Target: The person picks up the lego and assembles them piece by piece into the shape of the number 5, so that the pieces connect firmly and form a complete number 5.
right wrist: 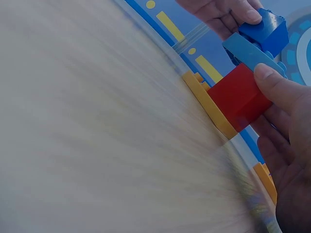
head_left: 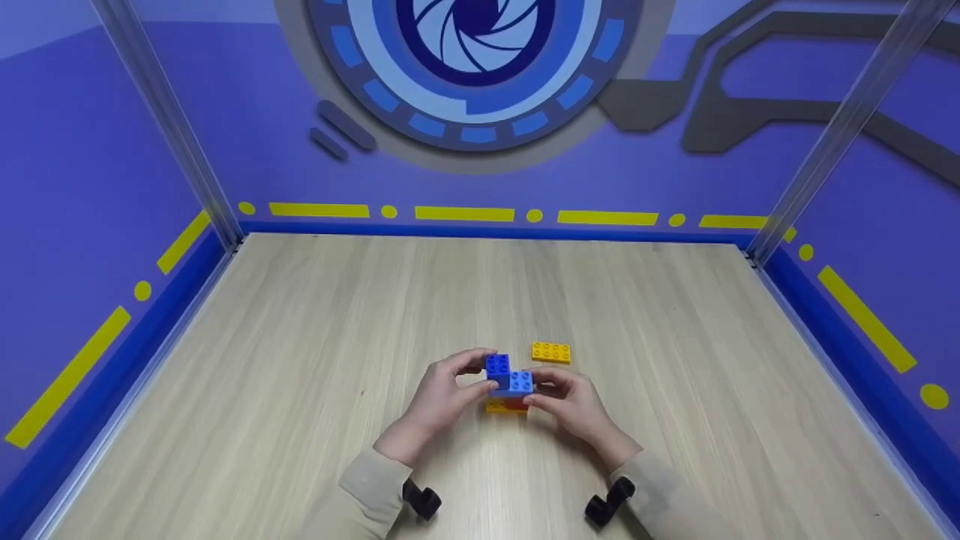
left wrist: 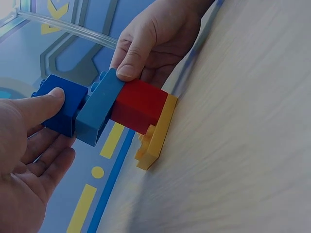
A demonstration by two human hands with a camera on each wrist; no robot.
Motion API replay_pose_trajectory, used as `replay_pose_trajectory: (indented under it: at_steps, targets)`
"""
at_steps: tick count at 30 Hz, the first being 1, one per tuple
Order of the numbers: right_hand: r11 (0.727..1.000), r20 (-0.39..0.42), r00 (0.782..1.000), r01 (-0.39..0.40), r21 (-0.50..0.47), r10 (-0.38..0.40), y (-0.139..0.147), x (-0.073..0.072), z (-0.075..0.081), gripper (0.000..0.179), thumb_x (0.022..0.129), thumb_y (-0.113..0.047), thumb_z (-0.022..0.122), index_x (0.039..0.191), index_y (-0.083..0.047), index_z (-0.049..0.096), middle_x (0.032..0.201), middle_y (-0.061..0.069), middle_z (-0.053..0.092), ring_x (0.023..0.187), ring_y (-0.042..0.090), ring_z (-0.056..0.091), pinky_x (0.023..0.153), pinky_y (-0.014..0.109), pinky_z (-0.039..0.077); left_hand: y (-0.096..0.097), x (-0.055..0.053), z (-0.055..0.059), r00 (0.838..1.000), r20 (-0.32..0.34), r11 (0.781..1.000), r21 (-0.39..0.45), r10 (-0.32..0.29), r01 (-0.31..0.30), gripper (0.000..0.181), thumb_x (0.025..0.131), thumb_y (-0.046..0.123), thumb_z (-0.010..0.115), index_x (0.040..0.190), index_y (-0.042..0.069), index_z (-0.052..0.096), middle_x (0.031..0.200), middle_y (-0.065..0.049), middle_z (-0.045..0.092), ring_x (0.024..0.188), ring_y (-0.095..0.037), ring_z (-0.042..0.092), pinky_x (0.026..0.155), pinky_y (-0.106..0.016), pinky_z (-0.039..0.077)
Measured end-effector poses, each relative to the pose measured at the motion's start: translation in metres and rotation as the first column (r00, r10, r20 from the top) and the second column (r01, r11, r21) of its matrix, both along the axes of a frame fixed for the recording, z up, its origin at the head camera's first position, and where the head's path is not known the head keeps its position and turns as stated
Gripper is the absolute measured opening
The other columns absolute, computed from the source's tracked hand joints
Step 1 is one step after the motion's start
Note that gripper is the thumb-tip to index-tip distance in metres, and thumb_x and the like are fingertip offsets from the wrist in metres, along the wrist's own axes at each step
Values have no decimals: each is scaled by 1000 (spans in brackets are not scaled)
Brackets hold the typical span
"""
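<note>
Hands, two: my left hand (head_left: pixel 441 397), fingers pinching the dark blue block (head_left: pixel 497 371); my right hand (head_left: pixel 576 409), fingers pinching the light blue block (head_left: pixel 521 382). Stack between them, four pieces: dark blue over light blue's left end, then one red block (left wrist: pixel 138 104), one yellow base plate (left wrist: pixel 163 127). Loose yellow plate (head_left: pixel 551 352), one, eight studs, on the tabletop (head_left: pixel 300 337) just beyond.

I see the left forearm (head_left: pixel 367 491) and right forearm (head_left: pixel 667 491) slanting inward; the left hand (head_left: pixel 442 394) and right hand (head_left: pixel 576 405) sit close together, each pinching between thumb (left wrist: pixel 43 104) and fingers (left wrist: pixel 54 159).
</note>
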State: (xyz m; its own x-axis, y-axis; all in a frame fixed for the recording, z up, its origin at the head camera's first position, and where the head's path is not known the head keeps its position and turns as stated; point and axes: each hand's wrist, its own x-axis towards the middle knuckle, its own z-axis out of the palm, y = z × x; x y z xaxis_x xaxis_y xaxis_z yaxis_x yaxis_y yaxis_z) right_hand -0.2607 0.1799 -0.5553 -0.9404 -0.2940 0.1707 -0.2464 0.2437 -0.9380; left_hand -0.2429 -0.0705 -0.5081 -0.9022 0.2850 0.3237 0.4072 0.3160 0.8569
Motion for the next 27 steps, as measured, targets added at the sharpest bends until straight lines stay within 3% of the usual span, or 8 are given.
replay_pose_trajectory:
  at_steps: [8,14,27]
  targets:
    - [1000,-4,1000,-9,-3,9,0,0,-1,38,88,-17,82,121,-1,72,119,20,73,103,13,72,91,20,59,0,3,1,996,-92,997,-79,19,-26,46,92,20,77,135,6,66,131,-13,71,110,-27,71,101,-45,58]
    - [999,-11,1000,10,34,-10,0,0,0,38,88,-23,82,120,-5,73,119,16,74,104,15,71,92,21,60,1,3,-1,993,-115,995,-92,29,-39,47,93,21,76,136,7,65,128,-13,72,108,-29,71,99,-45,58]
    - [1000,-20,1000,-11,20,11,1,0,0,37,88,-22,82,120,-4,73,119,17,73,107,23,72,94,26,60,-1,0,-6,986,-168,990,-134,13,-36,49,95,23,73,139,5,63,131,-14,71,111,-27,71,100,-43,59]
